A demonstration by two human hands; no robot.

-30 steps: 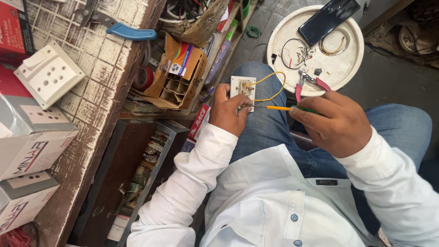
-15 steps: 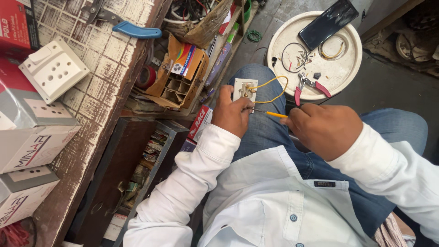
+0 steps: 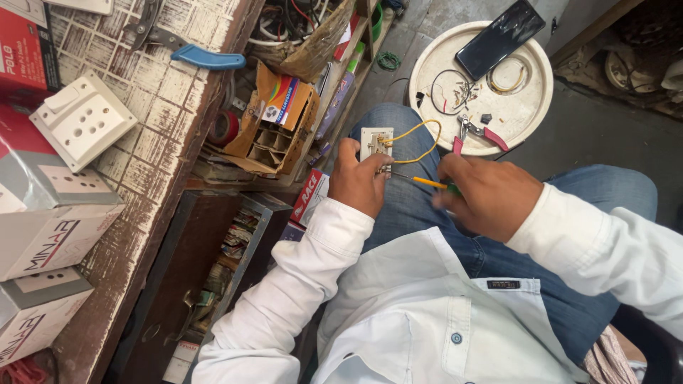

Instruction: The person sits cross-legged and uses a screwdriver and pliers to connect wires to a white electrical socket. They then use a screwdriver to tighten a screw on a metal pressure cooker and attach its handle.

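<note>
2 hands | left hand (image 3: pixel 359 181) grip closed on switch plate (image 3: pixel 375 144) | right hand (image 3: pixel 491 195) grip closed on screwdriver (image 3: pixel 427 182)

There is just one camera, worn on the person's head. It looks almost straight down, close over the lap and both arms. The bench (image 3: pixel 142 142) runs along the left edge, the floor (image 3: pixel 605 128) shows up top.

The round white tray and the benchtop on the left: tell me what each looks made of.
Round white tray: probably moulded plastic, matt and scuffed, with a smooth raised rim. Benchtop: likely wood under white paint, worn through in a grid of flaking patches, bare brown along the edge.
</note>
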